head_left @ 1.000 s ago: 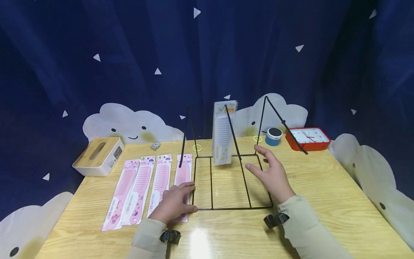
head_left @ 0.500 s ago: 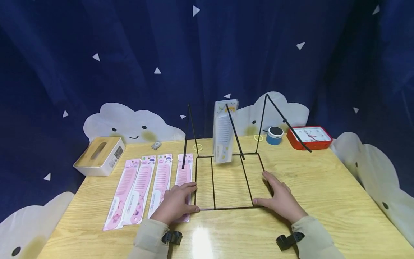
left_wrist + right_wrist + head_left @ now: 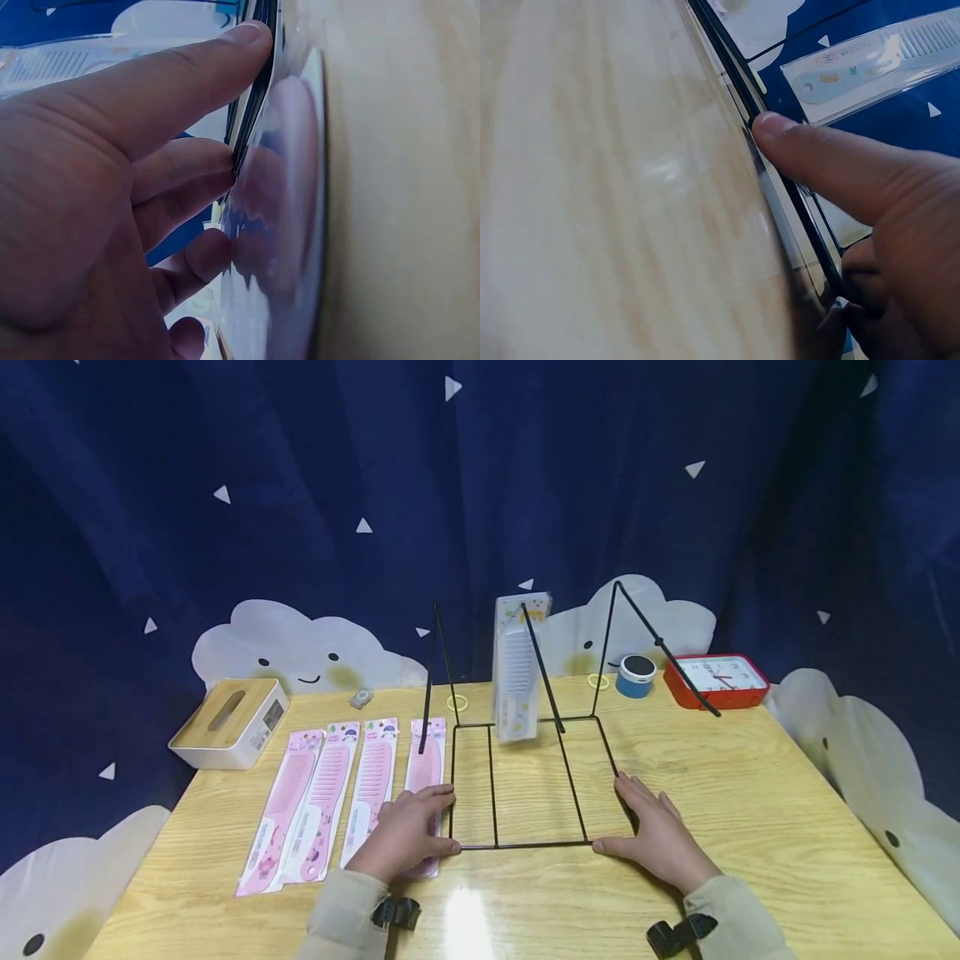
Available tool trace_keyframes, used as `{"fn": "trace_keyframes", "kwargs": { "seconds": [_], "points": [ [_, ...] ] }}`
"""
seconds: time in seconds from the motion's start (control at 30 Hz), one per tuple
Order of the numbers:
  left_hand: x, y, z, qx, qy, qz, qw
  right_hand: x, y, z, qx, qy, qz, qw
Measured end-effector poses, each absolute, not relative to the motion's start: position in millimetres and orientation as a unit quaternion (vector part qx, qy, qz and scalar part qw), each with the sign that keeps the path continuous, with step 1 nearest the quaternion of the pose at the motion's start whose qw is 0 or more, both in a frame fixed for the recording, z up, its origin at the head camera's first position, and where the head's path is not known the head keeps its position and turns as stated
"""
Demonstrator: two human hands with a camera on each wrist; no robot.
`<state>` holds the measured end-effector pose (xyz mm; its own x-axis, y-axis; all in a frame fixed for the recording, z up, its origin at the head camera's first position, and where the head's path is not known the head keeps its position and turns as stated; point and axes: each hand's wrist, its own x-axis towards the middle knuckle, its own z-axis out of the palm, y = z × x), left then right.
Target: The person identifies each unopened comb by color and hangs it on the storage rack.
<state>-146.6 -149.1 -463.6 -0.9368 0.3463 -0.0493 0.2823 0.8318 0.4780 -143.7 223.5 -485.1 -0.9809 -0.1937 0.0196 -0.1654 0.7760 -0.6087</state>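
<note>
A black wire rack (image 3: 525, 843) stands on the wooden table (image 3: 750, 810), its flat base toward me and three arms rising from it. A packaged white comb (image 3: 516, 672) hangs on the middle arm. My left hand (image 3: 420, 818) rests at the base's front left corner, lying over a pink comb pack (image 3: 423, 760). Its thumb (image 3: 187, 82) and fingertips touch the wire (image 3: 251, 112). My right hand (image 3: 637, 818) rests at the front right corner, its thumb (image 3: 825, 157) laid on the wire (image 3: 780, 217). The white comb pack (image 3: 870, 64) shows behind it.
Three more pink comb packs (image 3: 322, 802) lie side by side left of the rack. A tissue box (image 3: 228, 722) sits far left. A blue round speaker (image 3: 636, 675) and a red clock (image 3: 716, 679) stand at the back right. A dark blue curtain hangs behind.
My right hand has come down from above the base's right side to its front right corner. The left hand has stayed at the left corner. The rack base has shifted slightly.
</note>
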Motion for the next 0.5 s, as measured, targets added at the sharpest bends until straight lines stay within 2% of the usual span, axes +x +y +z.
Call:
{"fn": "trace_keyframes", "kwargs": {
  "seconds": [0.3, 0.5],
  "points": [
    [-151, -157, -459, 0.146, 0.939, 0.309, 0.043, -142, 228, -490, -0.087, 0.943, -0.322, 0.012],
    [-183, -177, -442, 0.092, 0.926, 0.363, 0.047, -144, 228, -492, -0.083, 0.945, -0.316, 0.012]
  ]
}}
